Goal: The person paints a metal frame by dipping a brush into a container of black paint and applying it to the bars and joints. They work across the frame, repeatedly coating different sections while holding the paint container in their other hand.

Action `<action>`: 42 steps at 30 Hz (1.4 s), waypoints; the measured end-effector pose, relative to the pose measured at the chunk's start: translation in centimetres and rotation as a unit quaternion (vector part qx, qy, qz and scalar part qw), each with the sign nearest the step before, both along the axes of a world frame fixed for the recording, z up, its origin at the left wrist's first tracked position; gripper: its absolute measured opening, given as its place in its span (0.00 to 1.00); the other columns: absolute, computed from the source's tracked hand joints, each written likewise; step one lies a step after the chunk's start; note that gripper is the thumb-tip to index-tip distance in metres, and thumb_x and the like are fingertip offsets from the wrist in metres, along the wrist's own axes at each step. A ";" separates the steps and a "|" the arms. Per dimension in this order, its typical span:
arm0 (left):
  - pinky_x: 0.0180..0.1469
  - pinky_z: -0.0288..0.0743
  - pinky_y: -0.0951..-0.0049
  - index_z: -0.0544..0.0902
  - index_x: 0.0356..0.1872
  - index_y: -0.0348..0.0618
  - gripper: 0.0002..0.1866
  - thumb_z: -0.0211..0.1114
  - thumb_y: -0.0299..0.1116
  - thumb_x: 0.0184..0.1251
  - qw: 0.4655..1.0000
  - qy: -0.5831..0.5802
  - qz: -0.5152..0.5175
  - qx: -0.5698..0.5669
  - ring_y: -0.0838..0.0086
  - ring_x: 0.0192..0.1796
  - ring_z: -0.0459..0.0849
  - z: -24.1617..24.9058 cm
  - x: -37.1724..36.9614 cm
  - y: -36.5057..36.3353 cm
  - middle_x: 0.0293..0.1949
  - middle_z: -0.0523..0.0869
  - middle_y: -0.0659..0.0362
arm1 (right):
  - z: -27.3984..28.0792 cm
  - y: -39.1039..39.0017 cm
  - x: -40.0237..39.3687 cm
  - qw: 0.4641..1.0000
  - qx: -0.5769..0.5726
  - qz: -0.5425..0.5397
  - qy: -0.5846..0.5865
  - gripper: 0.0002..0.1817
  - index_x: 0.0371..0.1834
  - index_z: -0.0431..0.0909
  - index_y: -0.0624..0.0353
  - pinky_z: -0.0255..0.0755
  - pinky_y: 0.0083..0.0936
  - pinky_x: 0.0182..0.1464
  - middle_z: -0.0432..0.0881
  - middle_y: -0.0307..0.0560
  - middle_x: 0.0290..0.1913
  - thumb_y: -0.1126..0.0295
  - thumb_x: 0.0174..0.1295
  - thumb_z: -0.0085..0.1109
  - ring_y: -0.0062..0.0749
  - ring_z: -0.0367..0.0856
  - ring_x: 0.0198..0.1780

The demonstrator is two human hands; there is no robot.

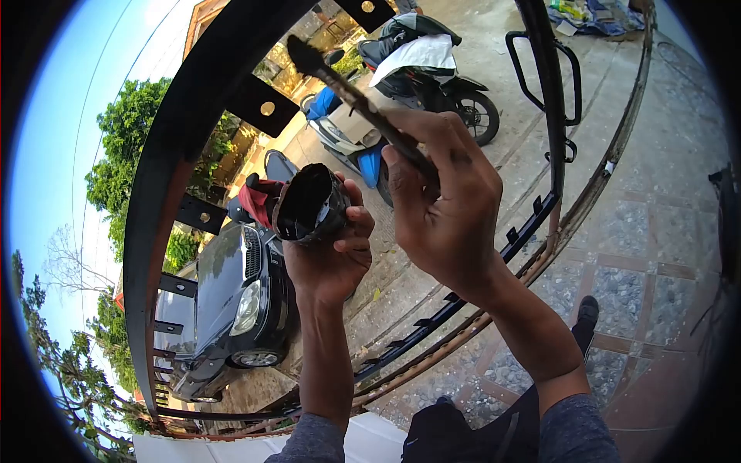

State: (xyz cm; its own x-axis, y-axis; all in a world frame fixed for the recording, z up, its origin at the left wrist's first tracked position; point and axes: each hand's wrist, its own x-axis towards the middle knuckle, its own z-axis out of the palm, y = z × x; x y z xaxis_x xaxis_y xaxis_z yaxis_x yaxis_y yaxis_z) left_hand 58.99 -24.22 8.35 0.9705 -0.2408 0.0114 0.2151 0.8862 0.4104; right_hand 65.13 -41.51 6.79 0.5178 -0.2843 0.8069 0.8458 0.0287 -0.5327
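My left hand point(330, 251) grips a small black paint-stained cup point(309, 204), tilted so its dark inside faces me. My right hand point(444, 204) holds a paint-caked brush point(351, 94) by its handle, bristle end pointing up and to the left toward the black metal gate frame point(181, 131). The brush tip is just short of the curved black bar. Both hands are raised in front of the gate, close together, with the cup just left of the right hand.
The black gate point(540, 92) with its handle and bolt stands around me. Beyond it are a dark car point(231, 301), a blue scooter point(347, 135) and a covered motorbike point(432, 73). Pebbled paving point(641, 255) lies to the right; my dark shoe point(587, 312) is below.
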 end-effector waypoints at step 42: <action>0.57 0.83 0.52 0.75 0.60 0.32 0.30 0.51 0.52 0.75 0.998 -0.023 0.053 0.013 0.54 0.58 0.82 0.8 -4.6 3.5 0.56 0.80 0.42 | 2.7 5.0 -10.6 0.971 -0.060 0.223 0.062 0.12 0.49 0.80 0.69 0.80 0.30 0.49 0.85 0.56 0.43 0.81 0.62 0.60 0.41 0.88 0.43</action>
